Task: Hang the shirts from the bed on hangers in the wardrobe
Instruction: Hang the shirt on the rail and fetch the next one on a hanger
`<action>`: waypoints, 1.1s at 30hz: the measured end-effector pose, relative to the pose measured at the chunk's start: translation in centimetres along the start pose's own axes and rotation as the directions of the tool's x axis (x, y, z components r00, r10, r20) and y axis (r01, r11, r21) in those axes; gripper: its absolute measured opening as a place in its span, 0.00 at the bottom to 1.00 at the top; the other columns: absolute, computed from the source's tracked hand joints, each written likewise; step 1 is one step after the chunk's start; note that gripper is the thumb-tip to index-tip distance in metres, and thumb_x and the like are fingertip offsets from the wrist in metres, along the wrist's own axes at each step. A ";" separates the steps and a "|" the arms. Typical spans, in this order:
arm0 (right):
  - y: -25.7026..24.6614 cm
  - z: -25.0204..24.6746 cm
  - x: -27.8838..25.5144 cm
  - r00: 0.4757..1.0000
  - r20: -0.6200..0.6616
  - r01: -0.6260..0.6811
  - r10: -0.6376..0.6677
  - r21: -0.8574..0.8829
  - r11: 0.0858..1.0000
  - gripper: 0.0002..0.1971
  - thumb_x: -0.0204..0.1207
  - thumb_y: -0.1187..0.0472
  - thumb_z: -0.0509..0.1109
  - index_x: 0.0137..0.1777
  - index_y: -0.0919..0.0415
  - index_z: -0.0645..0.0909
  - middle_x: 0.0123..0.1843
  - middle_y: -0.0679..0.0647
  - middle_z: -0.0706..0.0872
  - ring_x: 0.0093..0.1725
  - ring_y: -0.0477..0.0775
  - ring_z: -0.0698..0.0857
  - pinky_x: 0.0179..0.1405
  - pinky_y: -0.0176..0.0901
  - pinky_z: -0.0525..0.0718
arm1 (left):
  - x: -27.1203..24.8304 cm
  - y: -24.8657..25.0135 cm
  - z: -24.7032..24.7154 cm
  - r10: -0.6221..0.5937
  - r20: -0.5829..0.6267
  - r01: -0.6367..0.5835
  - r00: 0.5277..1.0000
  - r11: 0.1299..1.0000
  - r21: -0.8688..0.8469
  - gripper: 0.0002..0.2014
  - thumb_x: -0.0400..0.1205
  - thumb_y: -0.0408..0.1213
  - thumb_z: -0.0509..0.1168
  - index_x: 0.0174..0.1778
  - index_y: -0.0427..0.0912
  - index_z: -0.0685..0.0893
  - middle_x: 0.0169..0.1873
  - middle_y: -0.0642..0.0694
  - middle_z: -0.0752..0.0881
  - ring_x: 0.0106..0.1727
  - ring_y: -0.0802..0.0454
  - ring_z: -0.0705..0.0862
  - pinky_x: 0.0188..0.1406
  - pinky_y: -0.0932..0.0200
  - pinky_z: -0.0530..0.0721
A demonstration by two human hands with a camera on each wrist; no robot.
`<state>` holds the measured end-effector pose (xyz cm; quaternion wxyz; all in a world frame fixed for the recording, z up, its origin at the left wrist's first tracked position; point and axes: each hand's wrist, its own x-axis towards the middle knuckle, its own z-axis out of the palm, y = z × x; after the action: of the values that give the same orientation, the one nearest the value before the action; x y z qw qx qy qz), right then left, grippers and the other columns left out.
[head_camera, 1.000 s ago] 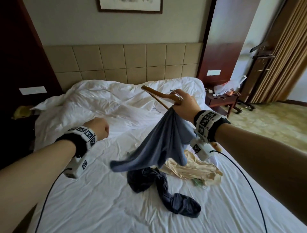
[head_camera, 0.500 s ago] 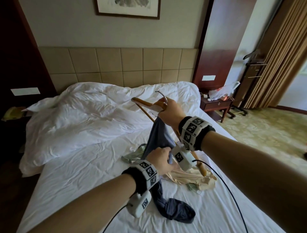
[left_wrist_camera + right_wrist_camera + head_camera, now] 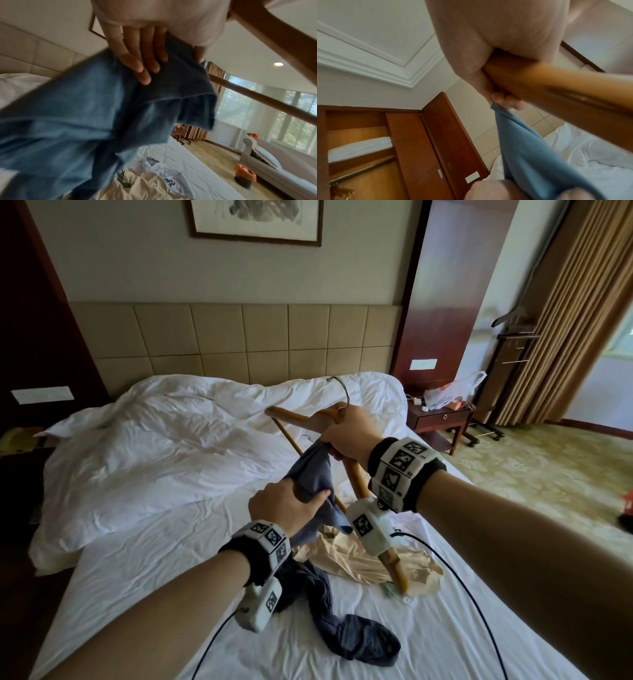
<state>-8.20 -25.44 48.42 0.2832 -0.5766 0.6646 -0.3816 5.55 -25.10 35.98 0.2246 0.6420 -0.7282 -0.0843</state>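
Blue shirt (image 3: 313,474) hangs between both grips: right hand (image 3: 346,436) clamps it with the hanger (image 3: 301,419), left hand (image 3: 286,503) pinches lower down.

White garment (image 3: 169,181) on bed: dark print, partly legible, roughly "FFK"; nothing else readable.

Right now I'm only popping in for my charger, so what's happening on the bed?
A person is putting a blue shirt onto a wooden hanger. The right hand grips the hanger and the shirt's top edge; the left hand grips the fabric lower down. A dark garment and a beige one lie on the bed.
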 end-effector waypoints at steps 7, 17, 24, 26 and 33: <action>0.4 1.1 1.3 0.998 -0.006 0.066 -0.067 -0.124 0.990 0.19 0.74 0.68 0.66 0.65 0.60 0.80 0.43 0.54 0.83 0.41 0.57 0.82 0.30 0.40 0.78 | 0.3 -1.0 -0.1 0.073 0.133 -0.046 0.988 0.980 -0.195 0.19 0.86 0.48 0.60 0.30 0.43 0.72 0.34 0.40 0.84 0.43 0.36 0.85 0.39 0.51 0.77; 3.8 -0.5 -0.2 0.995 -0.057 0.086 -0.087 -0.014 0.996 0.33 0.67 0.42 0.82 0.69 0.53 0.77 0.57 0.49 0.87 0.53 0.51 0.87 0.57 0.50 0.86 | 4.3 -0.9 -4.6 -0.044 0.265 0.235 0.963 0.619 -0.749 0.26 0.86 0.50 0.61 0.31 0.31 0.81 0.26 0.34 0.82 0.30 0.37 0.83 0.34 0.47 0.84; 3.7 1.6 -3.1 0.976 0.157 0.139 -0.149 0.073 0.988 0.31 0.60 0.59 0.88 0.63 0.53 0.81 0.52 0.44 0.88 0.53 0.44 0.88 0.58 0.40 0.86 | 5.0 1.3 -6.4 -0.093 0.429 0.431 0.899 0.372 -0.822 0.17 0.87 0.49 0.62 0.47 0.35 0.82 0.31 0.36 0.82 0.27 0.43 0.82 0.20 0.61 0.78; 4.3 1.6 -3.0 0.975 0.169 0.151 -0.146 -0.018 0.988 0.26 0.64 0.65 0.85 0.62 0.53 0.83 0.51 0.45 0.88 0.52 0.47 0.87 0.58 0.44 0.85 | 5.2 0.7 -7.3 -0.122 0.455 0.468 0.882 0.351 -0.811 0.17 0.86 0.49 0.63 0.37 0.41 0.76 0.20 0.45 0.75 0.15 0.52 0.72 0.12 0.68 0.69; 3.6 1.7 -2.7 0.985 0.062 0.162 -0.158 -0.059 0.985 0.16 0.69 0.72 0.73 0.54 0.55 0.86 0.45 0.51 0.89 0.48 0.52 0.87 0.48 0.47 0.87 | 4.8 -3.1 -8.7 -0.145 0.412 0.419 0.900 0.551 -0.722 0.23 0.78 0.60 0.69 0.36 0.42 0.77 0.25 0.44 0.73 0.22 0.49 0.71 0.23 0.64 0.68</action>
<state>-8.29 -22.95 44.31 0.2521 -0.6475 0.6197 -0.3648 11.77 -28.79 43.48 0.3544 0.5621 -0.5240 -0.5328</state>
